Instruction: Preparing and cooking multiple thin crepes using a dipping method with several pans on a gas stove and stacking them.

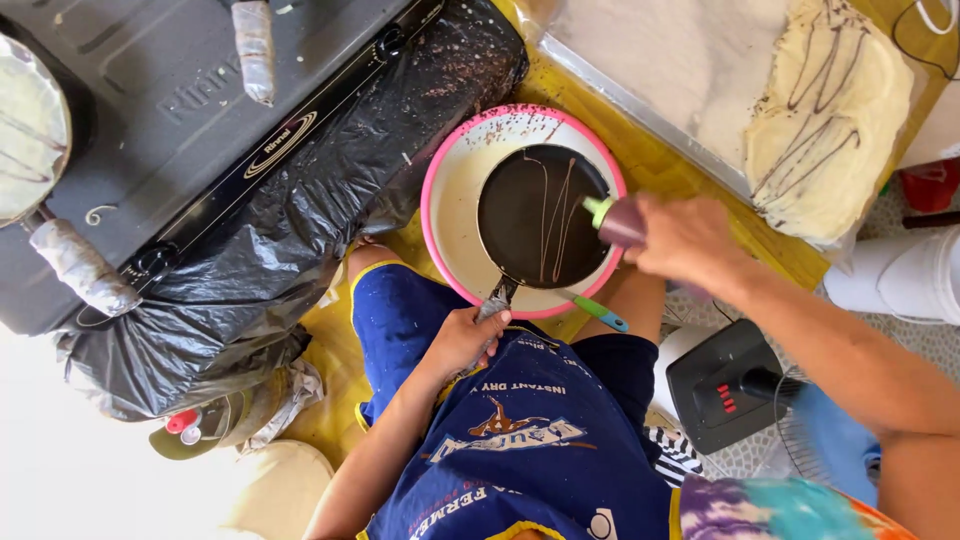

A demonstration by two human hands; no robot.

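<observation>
Two hands busy: left hand (462, 338) clenched on the handle of a small dark pan (541, 214), held over a pink-rimmed bowl (447, 190) of pale batter, centre of the yellow desk (640, 160). Right hand (684, 238) grasps a squeeze bottle (615, 220), green nozzle over the pan, brown lines on it. Risk: a tilted pan could run into the batter; a hard squeeze could blob. Bottle body mostly hidden by fingers; stove (180, 110) far left cut off.

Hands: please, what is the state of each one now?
Left hand: closed on the pan handle.
Right hand: closed on a squeeze bottle.
</observation>
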